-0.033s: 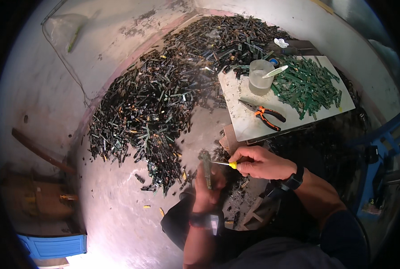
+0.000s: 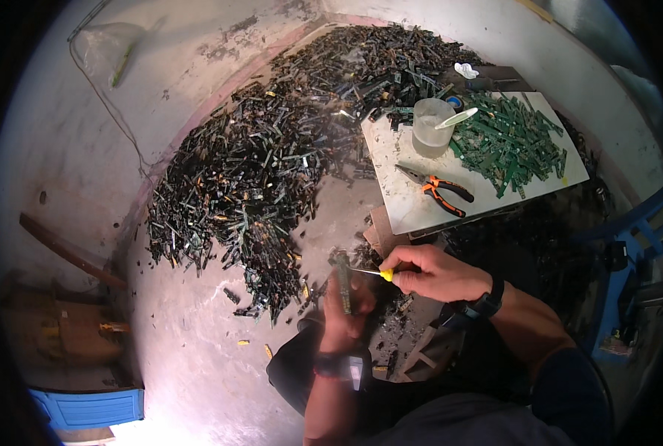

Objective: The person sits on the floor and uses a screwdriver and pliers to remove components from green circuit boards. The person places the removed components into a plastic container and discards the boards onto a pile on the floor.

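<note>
Head view: hands at work below the near edge of the white board (image 2: 406, 201). The left hand (image 2: 344, 316) was closed round the lower end of a narrow green circuit strip (image 2: 342, 281), which stood upright just below the board's near left corner. The right hand (image 2: 432, 273) was clenched on a small yellow-handled screwdriver (image 2: 376, 273), whose thin shaft pointed left and met the strip near its top. Set against the picture taken at the same instant, nothing had shifted: both grips, the strip and the tool lay alike, so the prying at the strip was judged to be under way and not finished.

On the board lay orange-handled pliers (image 2: 439, 189), a clear plastic cup (image 2: 430, 126) and a pile of green strips (image 2: 510, 141); left of the board spread a large dark heap of strips (image 2: 272, 163) on the floor.

Hard to make out: the exact spot where the tip touched the strip, the left fingers behind it, and the dark litter below the board, which lay in shadow
</note>
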`<state>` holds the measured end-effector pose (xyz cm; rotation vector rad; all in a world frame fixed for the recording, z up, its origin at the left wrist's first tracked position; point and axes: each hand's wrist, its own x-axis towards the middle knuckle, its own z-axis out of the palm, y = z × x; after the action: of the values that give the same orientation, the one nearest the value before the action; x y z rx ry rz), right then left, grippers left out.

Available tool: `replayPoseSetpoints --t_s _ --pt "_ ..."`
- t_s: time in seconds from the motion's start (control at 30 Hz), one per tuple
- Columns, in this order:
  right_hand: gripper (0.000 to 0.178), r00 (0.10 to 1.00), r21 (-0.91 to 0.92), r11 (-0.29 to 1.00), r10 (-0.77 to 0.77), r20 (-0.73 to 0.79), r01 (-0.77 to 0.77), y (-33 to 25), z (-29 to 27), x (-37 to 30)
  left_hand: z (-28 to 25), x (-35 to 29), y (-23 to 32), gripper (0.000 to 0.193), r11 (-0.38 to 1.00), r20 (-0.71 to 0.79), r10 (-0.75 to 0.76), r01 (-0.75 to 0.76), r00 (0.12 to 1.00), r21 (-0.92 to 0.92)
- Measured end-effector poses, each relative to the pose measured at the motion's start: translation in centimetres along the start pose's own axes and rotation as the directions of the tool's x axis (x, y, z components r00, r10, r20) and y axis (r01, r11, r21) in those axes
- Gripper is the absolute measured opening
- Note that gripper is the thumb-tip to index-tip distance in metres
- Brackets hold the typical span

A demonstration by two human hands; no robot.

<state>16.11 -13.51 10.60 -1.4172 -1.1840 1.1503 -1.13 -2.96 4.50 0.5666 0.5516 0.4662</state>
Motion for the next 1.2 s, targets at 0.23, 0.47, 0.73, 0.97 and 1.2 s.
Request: replayPoseSetpoints --t_s 0.23,0.47,0.73,0.97,1.2 --pt "0.026 0.965 -0.650 0.752 -0.238 -0.113 0.109 -1.2 3.0 -1.1 -3.6 1.5 -2.3 0.036 0.988 -0.165 0.100 -0.078 0.981 0.134" --pt "0.019 0.931 0.516 0.780 0.349 0.109 -0.353 -2.2 -0.6 -1.0 -4.0 0.8 -0.3 0.049 1.000 0.107 -0.012 0.013 0.994 -0.007" --pt "0.014 0.988 0.208 0.971 0.135 -0.079 -0.116 -0.7 0.8 -0.4 -2.8 1.2 -0.3 0.066 0.827 0.424 -0.100 0.312 0.900 -0.467" --pt "0.016 0.988 0.192 0.973 0.140 -0.064 -0.125 0.1 1.1 -0.1 -2.7 1.0 -0.4 0.061 0.896 0.318 -0.146 0.261 0.937 -0.359" --pt "0.020 0.988 0.106 0.993 0.074 -0.136 -0.060 -0.1 1.2 -0.4 -0.1 0.0 0.9 0.058 0.941 0.035 -0.241 0.242 0.970 -0.238"
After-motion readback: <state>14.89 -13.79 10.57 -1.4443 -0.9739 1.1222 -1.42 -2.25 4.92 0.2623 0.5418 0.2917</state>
